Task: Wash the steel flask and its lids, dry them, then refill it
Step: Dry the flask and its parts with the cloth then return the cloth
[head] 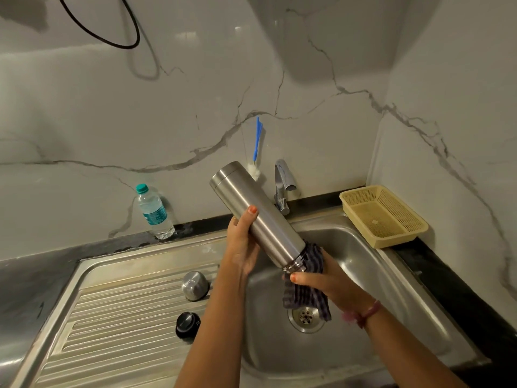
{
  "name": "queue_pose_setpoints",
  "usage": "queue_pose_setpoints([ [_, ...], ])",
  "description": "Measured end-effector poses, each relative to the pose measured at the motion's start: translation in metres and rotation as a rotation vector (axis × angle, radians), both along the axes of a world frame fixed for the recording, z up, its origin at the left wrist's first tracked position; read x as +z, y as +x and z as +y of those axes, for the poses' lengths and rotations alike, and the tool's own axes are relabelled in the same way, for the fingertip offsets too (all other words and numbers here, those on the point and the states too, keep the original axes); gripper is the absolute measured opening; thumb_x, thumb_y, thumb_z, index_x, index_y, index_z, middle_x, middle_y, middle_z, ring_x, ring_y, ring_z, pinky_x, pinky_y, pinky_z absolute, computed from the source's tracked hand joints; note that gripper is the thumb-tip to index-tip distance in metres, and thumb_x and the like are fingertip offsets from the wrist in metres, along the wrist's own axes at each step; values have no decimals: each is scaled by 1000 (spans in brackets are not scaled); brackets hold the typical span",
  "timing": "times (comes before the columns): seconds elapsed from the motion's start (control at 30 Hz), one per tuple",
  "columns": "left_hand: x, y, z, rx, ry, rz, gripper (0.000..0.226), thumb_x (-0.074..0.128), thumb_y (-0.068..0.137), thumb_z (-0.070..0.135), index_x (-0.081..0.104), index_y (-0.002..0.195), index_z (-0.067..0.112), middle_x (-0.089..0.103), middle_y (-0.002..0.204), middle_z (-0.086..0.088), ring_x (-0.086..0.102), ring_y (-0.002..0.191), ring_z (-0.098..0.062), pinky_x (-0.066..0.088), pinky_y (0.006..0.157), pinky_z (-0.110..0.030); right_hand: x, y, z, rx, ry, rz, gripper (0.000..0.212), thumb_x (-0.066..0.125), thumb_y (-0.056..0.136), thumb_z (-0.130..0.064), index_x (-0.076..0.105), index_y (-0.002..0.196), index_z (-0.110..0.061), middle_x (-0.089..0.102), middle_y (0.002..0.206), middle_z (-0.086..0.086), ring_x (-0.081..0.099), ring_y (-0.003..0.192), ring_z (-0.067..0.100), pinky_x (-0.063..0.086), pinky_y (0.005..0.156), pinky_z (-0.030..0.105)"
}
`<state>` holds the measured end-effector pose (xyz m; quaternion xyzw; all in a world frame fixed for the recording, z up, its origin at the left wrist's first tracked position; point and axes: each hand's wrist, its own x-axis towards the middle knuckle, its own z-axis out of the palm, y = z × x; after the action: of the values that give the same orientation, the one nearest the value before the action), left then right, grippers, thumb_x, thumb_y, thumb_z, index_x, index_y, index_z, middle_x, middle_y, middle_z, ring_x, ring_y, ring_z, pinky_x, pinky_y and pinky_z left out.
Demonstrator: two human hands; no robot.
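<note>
The steel flask (251, 211) is tilted over the sink basin, base up toward the wall and mouth down toward me. My left hand (242, 245) grips its body from the left. My right hand (316, 278) holds a dark striped cloth (307, 284) against the flask's mouth, with the cloth wrapped round the threaded rim and hanging down. On the ribbed drainboard stand the steel cap lid (195, 285) and, nearer to me, the black inner lid (188, 324).
The steel sink (363, 275) has its drain (306, 317) below the cloth. A tap (282, 186) stands behind the flask. A water bottle (153, 211) stands at the wall on the left, a beige basket (383, 215) on the right, a blue bottle brush (257, 144) against the wall.
</note>
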<state>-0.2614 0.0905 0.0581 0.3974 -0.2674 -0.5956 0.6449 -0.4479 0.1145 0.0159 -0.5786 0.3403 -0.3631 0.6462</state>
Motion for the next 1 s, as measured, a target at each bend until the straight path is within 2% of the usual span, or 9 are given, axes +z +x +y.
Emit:
queue_pose_setpoints([
  [0.1,-3,0,1,-82,-35,44,124,96,33,52,45,137,8,67,112,-15,68,97,-25,58,82,-42,-4,0,7,92,217,-186,57,75,68,-16,54,121,-5,67,104,22,64,99,38,54,86,48],
  [0.2,1,0,-2,-90,-27,-25,125,96,36,49,42,141,8,61,126,-23,66,104,-29,55,90,-47,-11,13,12,-122,-5,-65,61,76,68,-11,50,123,-12,65,109,17,66,97,33,57,81,42],
  [0.3,2,-1,-5,-31,-3,-106,129,97,28,52,44,137,8,63,123,-19,69,101,-28,57,90,-48,-14,18,10,-258,-194,51,80,78,66,-2,38,133,-22,58,117,8,68,92,28,58,75,44],
  [0.47,-2,2,-5,-30,-32,-44,134,97,31,52,39,141,3,57,128,-23,59,115,-36,44,105,-59,0,-6,6,28,120,-135,64,76,71,-12,47,128,-15,61,117,22,64,104,36,55,83,48],
  [0.57,-1,-1,-3,-62,-61,-7,125,97,41,45,37,143,8,53,137,-27,59,116,-36,45,104,-59,3,3,8,-146,-118,21,69,75,69,-1,43,128,-18,61,114,14,67,96,31,57,79,42],
  [0.63,-1,-2,-3,-77,-72,8,120,98,43,39,37,143,11,52,140,-27,61,115,-34,49,101,-56,0,6,8,-185,-149,66,73,75,69,4,41,128,-22,60,114,10,68,90,27,58,75,39],
  [0.8,-1,0,-1,-146,-82,39,114,95,48,40,41,142,7,66,120,-15,66,105,-26,54,89,-46,4,-6,13,111,258,-190,57,73,71,-18,54,123,-7,64,112,24,64,103,38,54,82,44],
  [0.83,-1,0,1,-147,-61,41,117,96,45,43,41,142,8,67,119,-15,67,103,-25,55,87,-45,3,-3,15,83,222,-174,58,73,70,-18,53,124,-7,64,111,23,64,103,36,55,82,42],
  [1.0,-1,0,-1,-50,4,-3,136,98,25,50,40,141,9,61,120,-18,66,103,-28,57,86,-44,-10,10,12,-252,-365,115,81,76,64,-2,37,133,-16,60,116,3,65,100,14,55,81,24],
])
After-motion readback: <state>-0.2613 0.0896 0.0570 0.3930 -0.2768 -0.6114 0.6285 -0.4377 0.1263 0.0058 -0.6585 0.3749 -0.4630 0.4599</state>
